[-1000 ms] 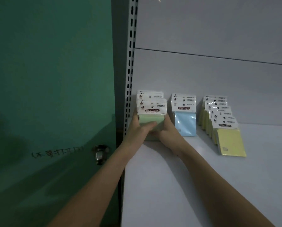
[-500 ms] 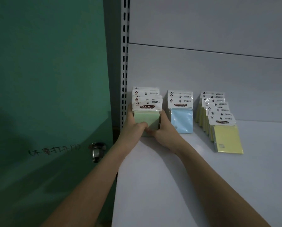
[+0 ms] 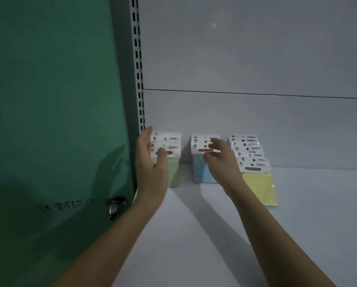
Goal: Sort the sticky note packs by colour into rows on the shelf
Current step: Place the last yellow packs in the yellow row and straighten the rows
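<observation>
Three rows of sticky note packs lie on the white shelf (image 3: 194,235) against its back wall: green packs (image 3: 173,168) at the left, blue packs (image 3: 200,168) in the middle, yellow packs (image 3: 258,185) at the right. My left hand (image 3: 150,162) hovers with spread fingers over the left edge of the green row, holding nothing. My right hand (image 3: 221,160) floats in front of the blue row, fingers curled apart and empty. It hides part of the blue front pack.
A green door (image 3: 49,121) with a metal knob (image 3: 115,207) stands close on the left. A slotted shelf upright (image 3: 137,79) runs up beside the green row. The grey back panel (image 3: 256,59) rises behind the packs.
Both hands have let go of the green front pack. The left hand lifted and opened at the green row's left side; the right hand moved right to the blue row.
</observation>
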Demonstrator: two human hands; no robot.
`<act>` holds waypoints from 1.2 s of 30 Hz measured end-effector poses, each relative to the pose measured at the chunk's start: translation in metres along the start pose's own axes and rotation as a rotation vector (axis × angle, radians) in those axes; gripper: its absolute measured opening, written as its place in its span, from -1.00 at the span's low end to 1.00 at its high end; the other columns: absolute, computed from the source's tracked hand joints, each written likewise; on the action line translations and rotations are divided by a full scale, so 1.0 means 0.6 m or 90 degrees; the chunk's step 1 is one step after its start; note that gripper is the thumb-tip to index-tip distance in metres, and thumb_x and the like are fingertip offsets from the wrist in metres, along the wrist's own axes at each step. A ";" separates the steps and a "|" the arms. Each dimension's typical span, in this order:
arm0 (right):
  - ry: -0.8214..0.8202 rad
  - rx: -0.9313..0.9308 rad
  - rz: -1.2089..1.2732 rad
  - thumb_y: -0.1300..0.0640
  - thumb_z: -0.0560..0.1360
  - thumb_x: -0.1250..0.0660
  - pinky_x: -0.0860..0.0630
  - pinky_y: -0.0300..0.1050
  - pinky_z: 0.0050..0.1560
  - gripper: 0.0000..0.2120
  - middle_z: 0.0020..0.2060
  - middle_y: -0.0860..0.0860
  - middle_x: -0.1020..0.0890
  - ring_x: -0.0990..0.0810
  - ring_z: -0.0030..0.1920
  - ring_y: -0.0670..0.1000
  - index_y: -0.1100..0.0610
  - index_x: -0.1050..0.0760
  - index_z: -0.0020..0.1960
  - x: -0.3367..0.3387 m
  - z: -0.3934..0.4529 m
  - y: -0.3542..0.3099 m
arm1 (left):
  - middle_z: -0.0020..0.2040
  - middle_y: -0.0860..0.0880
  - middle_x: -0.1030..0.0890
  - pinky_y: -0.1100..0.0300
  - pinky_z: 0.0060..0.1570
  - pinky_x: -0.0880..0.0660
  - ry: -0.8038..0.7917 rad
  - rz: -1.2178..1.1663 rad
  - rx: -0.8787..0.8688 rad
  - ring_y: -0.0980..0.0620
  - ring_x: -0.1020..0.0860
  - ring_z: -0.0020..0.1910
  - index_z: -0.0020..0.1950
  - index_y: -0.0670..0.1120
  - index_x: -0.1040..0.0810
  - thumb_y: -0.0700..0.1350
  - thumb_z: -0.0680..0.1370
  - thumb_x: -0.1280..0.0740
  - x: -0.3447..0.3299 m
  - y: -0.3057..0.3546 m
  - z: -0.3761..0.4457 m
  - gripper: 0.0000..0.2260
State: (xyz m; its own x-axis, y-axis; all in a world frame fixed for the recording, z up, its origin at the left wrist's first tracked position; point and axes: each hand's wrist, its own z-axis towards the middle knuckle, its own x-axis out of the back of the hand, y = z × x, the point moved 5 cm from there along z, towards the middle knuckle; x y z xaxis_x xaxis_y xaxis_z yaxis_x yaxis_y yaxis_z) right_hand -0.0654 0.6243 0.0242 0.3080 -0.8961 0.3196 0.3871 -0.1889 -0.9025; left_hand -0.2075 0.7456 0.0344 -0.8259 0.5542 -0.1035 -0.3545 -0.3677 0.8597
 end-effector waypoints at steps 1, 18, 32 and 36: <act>0.024 -0.010 -0.035 0.28 0.51 -0.25 -0.48 -0.07 0.18 -0.55 0.23 0.03 -0.51 -0.55 0.14 0.03 0.16 -0.36 0.39 0.016 0.006 0.007 | 0.39 0.15 -0.39 0.48 0.25 -0.27 -0.043 0.008 -0.017 0.28 -0.34 0.35 0.41 0.05 -0.33 -0.25 0.55 -0.18 -0.027 0.013 -0.007 -0.55; -0.051 -0.091 -0.277 0.34 0.45 -0.31 -0.51 0.10 0.11 -0.54 0.22 0.23 -0.51 -0.51 0.23 0.24 0.24 -0.21 0.28 0.003 0.026 0.077 | 0.25 -0.21 -0.53 0.18 0.02 -0.43 -0.125 0.289 0.282 -0.14 -0.52 0.21 0.36 -0.19 -0.34 -0.42 0.46 -0.21 -0.191 -0.141 -0.017 -0.53; 0.004 -0.023 -0.133 0.27 0.51 -0.24 -0.50 0.00 0.10 -0.56 0.19 0.17 -0.56 -0.54 0.21 0.17 0.12 -0.26 0.36 -0.012 0.043 0.121 | 0.23 -0.15 -0.55 0.12 0.06 -0.46 -0.117 0.364 0.202 -0.15 -0.52 0.19 0.34 -0.13 -0.36 -0.32 0.46 -0.25 -0.198 -0.164 0.001 -0.56; 0.024 -0.002 -0.128 0.32 0.50 -0.20 -0.47 -0.06 0.01 -0.60 0.11 0.15 -0.60 -0.56 0.13 0.16 0.13 -0.35 0.32 -0.013 0.043 0.128 | 0.21 -0.16 -0.56 0.10 0.08 -0.45 -0.109 0.380 0.191 -0.15 -0.52 0.19 0.27 -0.15 -0.42 -0.32 0.43 -0.26 -0.193 -0.167 0.004 -0.59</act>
State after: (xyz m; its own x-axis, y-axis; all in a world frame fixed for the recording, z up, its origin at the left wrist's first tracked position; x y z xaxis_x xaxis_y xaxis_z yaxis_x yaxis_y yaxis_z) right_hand -0.0154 0.6272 -0.0404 0.1923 -0.8545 0.4825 0.4354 -0.3663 -0.8223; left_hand -0.0754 0.7202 -0.0382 -0.7522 0.4406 0.4899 0.2968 -0.4373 0.8489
